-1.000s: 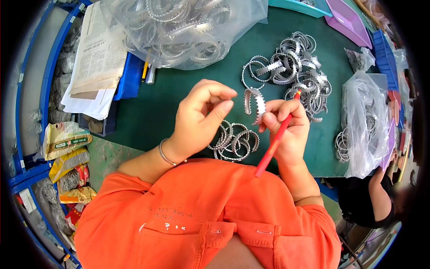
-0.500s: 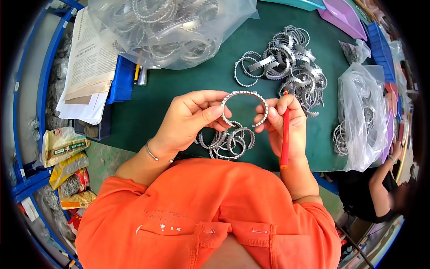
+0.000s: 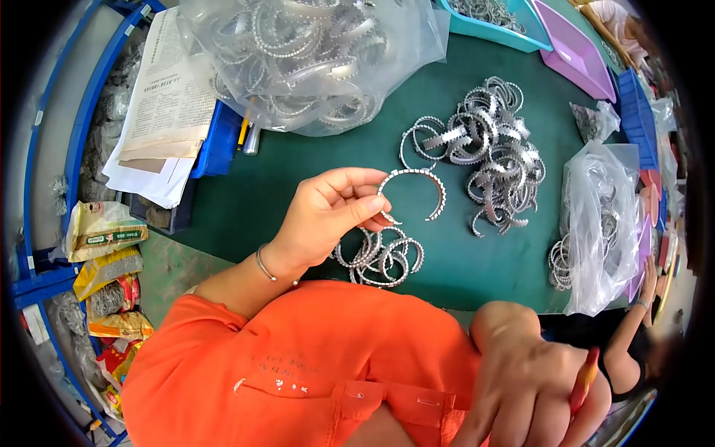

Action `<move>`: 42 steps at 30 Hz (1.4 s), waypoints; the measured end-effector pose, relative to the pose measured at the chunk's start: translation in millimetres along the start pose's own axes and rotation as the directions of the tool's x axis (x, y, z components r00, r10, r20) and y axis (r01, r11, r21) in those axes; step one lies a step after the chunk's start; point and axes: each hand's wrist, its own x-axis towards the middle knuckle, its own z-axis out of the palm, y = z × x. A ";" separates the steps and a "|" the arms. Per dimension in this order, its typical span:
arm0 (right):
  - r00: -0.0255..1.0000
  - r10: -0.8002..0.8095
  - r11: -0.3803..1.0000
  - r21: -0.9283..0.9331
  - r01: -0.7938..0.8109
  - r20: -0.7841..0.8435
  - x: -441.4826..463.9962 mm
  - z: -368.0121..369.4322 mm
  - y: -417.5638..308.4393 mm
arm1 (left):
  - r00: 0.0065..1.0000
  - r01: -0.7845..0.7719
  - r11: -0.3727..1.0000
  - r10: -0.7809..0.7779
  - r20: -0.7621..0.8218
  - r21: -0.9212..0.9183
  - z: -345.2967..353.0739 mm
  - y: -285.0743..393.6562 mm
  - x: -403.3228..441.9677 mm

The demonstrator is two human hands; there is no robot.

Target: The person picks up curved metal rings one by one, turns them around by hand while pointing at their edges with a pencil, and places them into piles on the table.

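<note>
My left hand (image 3: 328, 212) pinches one end of an open, notched silver cuff bracelet (image 3: 441, 190) between thumb and fingers, holding it up over the green table. A small pile of similar cuff bracelets (image 3: 387, 261) lies just below that hand, near the table edge. My right hand (image 3: 532, 391) is close to the camera in front of my orange top, fingers curled, with a red pencil (image 3: 585, 380) sticking out of it. Its fingertips are hidden. A bigger heap of silver cuff bracelets (image 3: 495, 149) lies on the table beyond the held one.
A large clear bag (image 3: 320, 67) of bracelets stands at the back left, beside papers (image 3: 165, 97) on a blue bin (image 3: 217, 141). Another plastic bag (image 3: 603, 223) lies at right. Turquoise (image 3: 514, 37) and purple trays (image 3: 573, 52) line the back. Another person's arm (image 3: 629, 328) is at far right.
My right hand has let go of the bracelet and come back toward the camera with the red pencil. My left hand still holds the bracelet. The view has tilted slightly upward.
</note>
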 end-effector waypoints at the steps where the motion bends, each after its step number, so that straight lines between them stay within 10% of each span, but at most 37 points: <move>1: 0.995 -0.003 0.999 0.037 -0.001 0.104 1.8 2.4 -0.6 | 1.000 -0.008 1.000 0.008 0.009 0.000 0.5 0.3 0.0; 5: 0.820 -0.135 0.987 -0.151 0.060 -0.557 4.2 47.6 6.1 | 0.999 -0.032 0.999 0.032 0.040 0.010 -1.7 0.1 -1.5; 23: 0.991 0.034 0.960 0.280 0.003 -0.128 15.9 2.9 -2.7 | 0.999 -0.017 0.999 0.016 0.036 0.033 -2.9 2.6 -2.7; 28: 0.978 0.116 0.976 0.203 -0.080 -0.173 22.1 -2.4 3.0 | 1.000 -0.005 1.000 0.005 0.029 0.016 -2.0 2.0 -3.6; 31: 0.851 0.062 0.986 0.162 0.027 -0.521 24.2 31.2 -0.2 | 1.000 0.016 1.000 -0.016 0.021 -0.010 -1.4 4.1 -6.4; 38: 0.986 0.142 0.922 0.374 -0.101 -0.083 23.5 17.1 0.4 | 1.000 0.018 0.998 -0.017 0.026 -0.065 -1.7 6.3 -15.4; 42: 0.841 0.053 0.994 0.105 0.004 -0.539 -5.2 25.9 -12.0 | 0.999 0.004 0.998 -0.001 0.051 -0.066 -1.4 8.7 -19.9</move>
